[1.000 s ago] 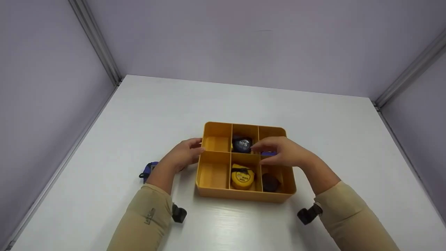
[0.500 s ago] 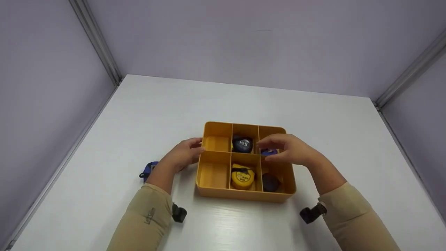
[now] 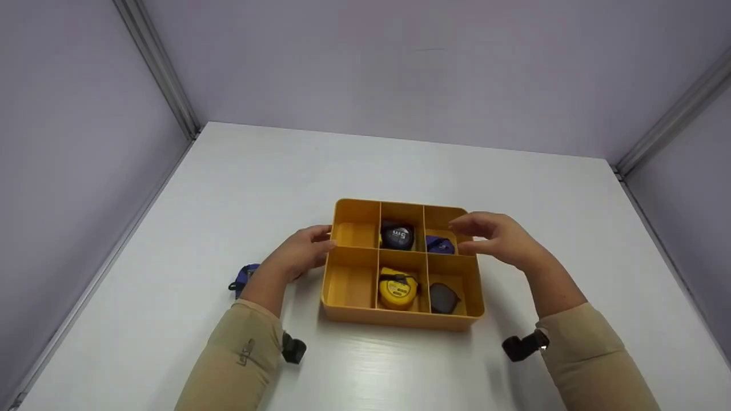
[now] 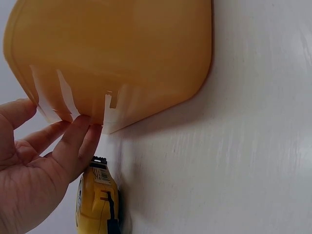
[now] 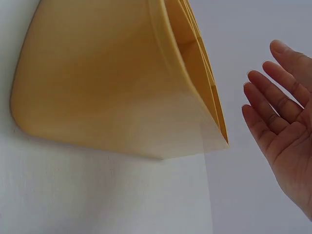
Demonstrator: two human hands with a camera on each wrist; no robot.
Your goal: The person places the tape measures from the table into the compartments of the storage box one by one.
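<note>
Head view: a yellow tray with six compartments sits in the middle of the white desk. The left hand rests against the tray's left wall, fingers straight and relaxed, their tips touching the rim near the middle divider; it grips nothing. The right hand hovers just over the tray's far right corner, fingers loosely spread and holding nothing.

In the tray, a black tape measure lies in the far middle compartment, a blue tape measure in the far right one, a yellow tape measure in the near middle one and a dark round tape measure in the near right one. Both left compartments show only their yellow floor. Another blue tape measure lies on the desk behind the left wrist, well to the left of the tray.

The left wrist view shows the fingertips pressed to the tray's outer wall, with a yellow tape measure on the desk just below the hand. The right wrist view shows the open palm held apart from the tray's corner.
</note>
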